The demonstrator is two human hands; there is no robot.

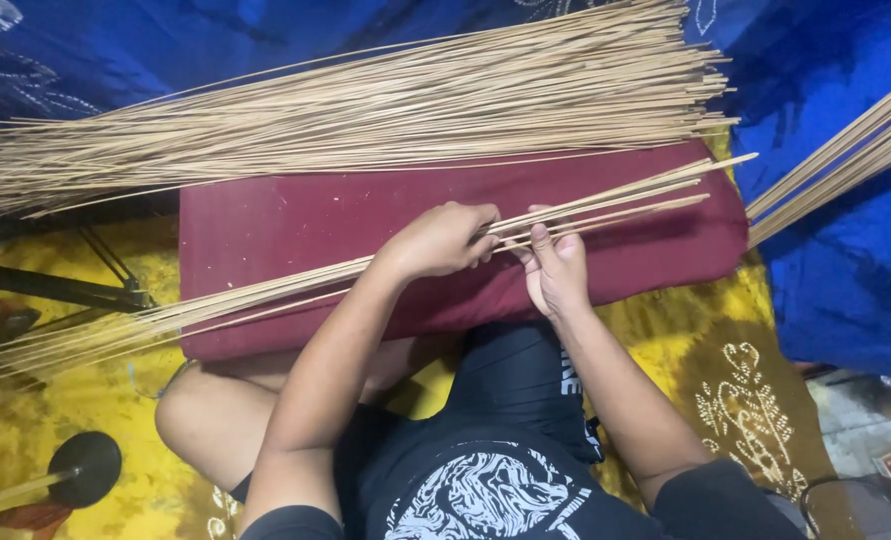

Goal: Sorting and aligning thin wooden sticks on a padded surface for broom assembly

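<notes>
- Black printed shirt (pixel 486 495) and bent knees fill the frame's bottom centre.
- Left hand (pixel 444 240) has its grip curled shut over a thin bundle of sticks (pixel 266 292) at mid-frame.
- Right hand (pixel 556 268) lies half open, fingers (pixel 541 240) pressing the same sticks.
- Both rest on a maroon cushion (pixel 296 225).
- Larger stick pile (pixel 366 110) spreads across the upper frame on blue cloth (pixel 846 250).

Two hands sorting thin sticks over a dark red cushion.

The left hand (pixel 444 240) closes over a small bundle of sticks (pixel 266 295) that slants across the cushion (pixel 296 225), while the right hand (pixel 556 268) lies open under the same sticks, fingers spread. A large pile of sticks (pixel 366 110) rests along the cushion's far edge, on blue cloth (pixel 826 250). Yellow patterned cloth (pixel 736 370) covers the floor.
</notes>
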